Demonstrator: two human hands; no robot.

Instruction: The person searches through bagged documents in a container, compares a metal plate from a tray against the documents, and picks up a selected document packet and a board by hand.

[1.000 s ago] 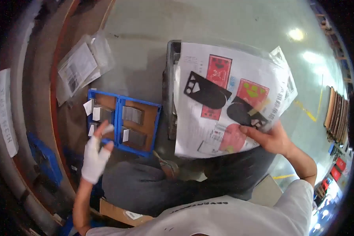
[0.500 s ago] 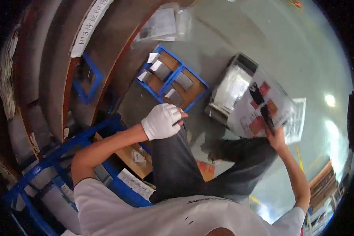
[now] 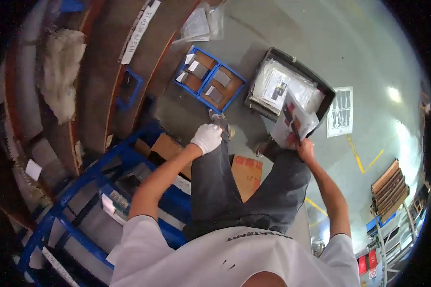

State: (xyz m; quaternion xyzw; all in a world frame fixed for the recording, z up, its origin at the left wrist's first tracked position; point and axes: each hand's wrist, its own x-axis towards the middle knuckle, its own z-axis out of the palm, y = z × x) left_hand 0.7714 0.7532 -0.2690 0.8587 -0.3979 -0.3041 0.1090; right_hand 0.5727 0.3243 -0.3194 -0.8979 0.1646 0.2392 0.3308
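Observation:
My right hand [image 3: 305,149] grips the lower edge of a plastic-sleeved sheet [image 3: 292,122] printed with red and black shapes. The sheet tilts over the near side of a dark bin [image 3: 329,98], in which a stack of bagged papers [image 3: 277,88] lies. My left hand [image 3: 208,137], in a white glove with bare fingertips, rests on my left knee. Its fingers are bent down, and whether they are closed is hidden. Beyond that knee a blue divided tray [image 3: 219,64] on the floor holds small dark pieces and white labels.
Bagged papers [image 3: 196,24] lie on the floor at the top; another printed sheet [image 3: 340,112] lies right of the bin. Brown shelving with a label [image 3: 141,31] stands at left, a blue metal frame [image 3: 74,191] at lower left. Cardboard [image 3: 246,177] shows between my legs.
My left hand has moved from beside the blue tray onto my knee. The printed sheet in my right hand has swung lower and more upright, uncovering the bin and its papers. The view has shifted.

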